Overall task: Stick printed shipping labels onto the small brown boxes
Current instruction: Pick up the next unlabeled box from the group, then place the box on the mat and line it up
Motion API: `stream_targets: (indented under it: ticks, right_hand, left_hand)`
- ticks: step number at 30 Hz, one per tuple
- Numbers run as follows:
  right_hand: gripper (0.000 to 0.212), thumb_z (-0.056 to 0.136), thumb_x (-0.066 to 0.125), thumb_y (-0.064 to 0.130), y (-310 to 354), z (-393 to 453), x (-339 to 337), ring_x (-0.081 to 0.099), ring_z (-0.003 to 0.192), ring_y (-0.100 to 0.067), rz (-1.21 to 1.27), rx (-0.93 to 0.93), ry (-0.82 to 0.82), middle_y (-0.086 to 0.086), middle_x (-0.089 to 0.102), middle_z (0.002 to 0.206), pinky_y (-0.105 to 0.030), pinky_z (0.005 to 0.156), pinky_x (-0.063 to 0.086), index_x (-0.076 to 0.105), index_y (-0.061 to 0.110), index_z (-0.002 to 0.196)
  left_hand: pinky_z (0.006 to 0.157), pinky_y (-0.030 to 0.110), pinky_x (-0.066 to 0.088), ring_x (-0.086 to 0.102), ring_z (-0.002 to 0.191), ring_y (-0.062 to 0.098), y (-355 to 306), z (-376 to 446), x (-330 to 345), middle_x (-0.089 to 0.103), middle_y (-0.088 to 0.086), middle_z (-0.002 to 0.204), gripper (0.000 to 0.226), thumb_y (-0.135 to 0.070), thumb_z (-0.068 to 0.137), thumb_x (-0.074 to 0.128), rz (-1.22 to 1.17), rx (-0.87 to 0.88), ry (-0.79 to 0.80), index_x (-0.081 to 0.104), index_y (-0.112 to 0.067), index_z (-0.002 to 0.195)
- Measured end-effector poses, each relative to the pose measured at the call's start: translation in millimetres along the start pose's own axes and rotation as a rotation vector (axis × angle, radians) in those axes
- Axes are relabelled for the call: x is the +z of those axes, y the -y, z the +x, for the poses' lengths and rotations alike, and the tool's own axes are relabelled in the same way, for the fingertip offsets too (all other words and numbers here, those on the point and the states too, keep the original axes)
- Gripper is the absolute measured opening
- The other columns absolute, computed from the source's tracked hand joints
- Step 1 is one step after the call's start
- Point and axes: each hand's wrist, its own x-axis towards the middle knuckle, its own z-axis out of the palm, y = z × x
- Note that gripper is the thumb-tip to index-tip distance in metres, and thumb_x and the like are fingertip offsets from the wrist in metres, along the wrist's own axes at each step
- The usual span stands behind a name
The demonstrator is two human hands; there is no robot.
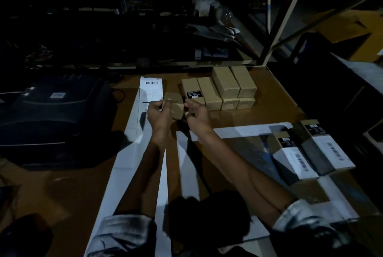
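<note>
Stacked boxes (226,91) block behind; printer (51,115) crowds the left.

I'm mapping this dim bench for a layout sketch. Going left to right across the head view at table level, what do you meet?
Black label printer → printed shipping label strip → left hand → held brown box → right hand → stack of unlabeled brown boxes → labeled boxes.

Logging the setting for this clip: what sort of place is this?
Probably a small packing or shipping station in a storeroom. A label printer sits beside a strip of shipping labels, plain brown boxes are stacked on the table, and metal shelving stands behind.
</note>
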Motion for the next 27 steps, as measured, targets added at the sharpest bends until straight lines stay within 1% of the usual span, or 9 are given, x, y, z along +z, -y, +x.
stream_targets:
  ticks: [4, 7, 10, 12, 16, 18, 22, 25, 27]
  right_hand:
    - [0.063, 0.092, 0.053, -0.016, -5.9, -37.3, -36.2, 0.06, 0.107, -0.003, -0.116, -0.169, 0.071, 0.007, 0.06, 0.124, -0.014, 0.091, 0.051, 0.049, 0.017, 0.146]
    - [0.073, 0.087, 0.061, -0.013, -23.6, -59.9, -71.8, 0.057, 0.115, -0.005, -0.262, -0.247, 0.073, 0.005, 0.054, 0.139, -0.01, 0.082, 0.051, 0.047, 0.026, 0.147]
    - [0.082, 0.083, 0.072, -0.006, -46.0, -72.5, -108.6, 0.041, 0.139, -0.016, -0.332, -0.292, 0.094, 0.005, 0.037, 0.156, -0.031, 0.102, 0.051, 0.042, 0.031, 0.149]
    - [0.088, 0.081, 0.078, 0.002, -59.8, -77.3, -132.2, 0.03, 0.147, -0.017, -0.377, -0.322, 0.145, 0.005, 0.032, 0.16, -0.044, 0.116, 0.038, 0.036, 0.032, 0.153]
    - [0.099, 0.079, 0.085, 0.025, -61.0, -88.3, -179.2, 0.021, 0.147, -0.006, -0.446, -0.266, 0.384, 0.015, 0.022, 0.162, -0.033, 0.116, 0.028, 0.025, 0.039, 0.156]
    - [0.088, 0.084, 0.078, 0.034, -53.6, -97.2, -196.7, 0.027, 0.139, 0.001, -0.298, -0.131, 0.469, 0.014, 0.026, 0.157, -0.022, 0.108, 0.034, 0.028, 0.036, 0.156]
    - [0.048, 0.101, 0.046, 0.052, -63.8, -112.3, -213.8, 0.033, 0.138, -0.013, -0.102, 0.195, 0.315, 0.008, 0.038, 0.149, -0.039, 0.109, 0.037, 0.046, 0.034, 0.146]
    - [0.048, 0.103, 0.048, 0.045, -81.6, -124.9, -219.3, 0.037, 0.138, -0.013, -0.11, 0.182, 0.339, 0.007, 0.044, 0.148, -0.024, 0.105, 0.038, 0.049, 0.025, 0.147]
    - [0.037, 0.104, 0.051, 0.035, -89.9, -131.7, -221.7, 0.049, 0.127, -0.015, -0.111, 0.094, 0.283, 0.006, 0.058, 0.134, -0.019, 0.093, 0.048, 0.061, 0.02, 0.137]
  left_hand:
    - [0.078, 0.049, 0.061, 0.07, 0.098, 0.027, -9.7, -42.6, -19.5, 0.071, 0.008, 0.102, 0.008, -0.022, 0.087, 0.071, -0.121, -0.109, 0.066, 0.064, -0.02, 0.089]
    - [0.081, 0.052, 0.06, 0.068, 0.103, 0.027, -14.0, -82.8, -32.8, 0.071, -0.002, 0.102, 0.005, -0.021, 0.088, 0.072, -0.092, -0.098, 0.097, 0.068, -0.021, 0.09]
    - [0.071, 0.043, 0.062, 0.068, 0.098, 0.022, -13.0, -132.3, -48.0, 0.07, -0.006, 0.101, 0.004, -0.015, 0.092, 0.068, -0.058, -0.089, 0.129, 0.068, -0.019, 0.094]
    - [0.069, 0.039, 0.062, 0.07, 0.094, 0.02, -8.4, -165.2, -60.3, 0.072, -0.003, 0.099, 0.009, -0.014, 0.095, 0.064, 0.016, 0.009, 0.204, 0.07, -0.016, 0.101]
    - [0.07, 0.03, 0.06, 0.071, 0.087, 0.012, 8.5, -207.2, -73.1, 0.074, 0.005, 0.1, 0.024, -0.018, 0.084, 0.067, 0.172, 0.116, 0.29, 0.071, -0.01, 0.106]
    - [0.08, 0.035, 0.061, 0.07, 0.1, 0.018, 16.9, -221.0, -72.1, 0.073, 0.007, 0.108, 0.028, -0.016, 0.074, 0.067, 0.175, 0.143, 0.358, 0.072, -0.008, 0.101]
    - [0.083, 0.023, 0.055, 0.064, 0.111, 0.012, 33.3, -242.3, -57.6, 0.068, 0.004, 0.115, 0.029, 0.008, 0.065, 0.075, 0.248, 0.32, 0.599, 0.07, -0.003, 0.092]
    - [0.086, 0.016, 0.049, 0.059, 0.117, 0.011, 37.7, -247.4, -47.7, 0.063, 0.007, 0.124, 0.047, 0.023, 0.062, 0.074, 0.33, 0.39, 0.696, 0.061, 0.0, 0.102]
    - [0.093, 0.022, 0.05, 0.055, 0.124, 0.015, 35.0, -245.0, -48.8, 0.057, 0.012, 0.129, 0.059, 0.011, 0.062, 0.08, 0.321, 0.378, 0.734, 0.052, 0.002, 0.113]
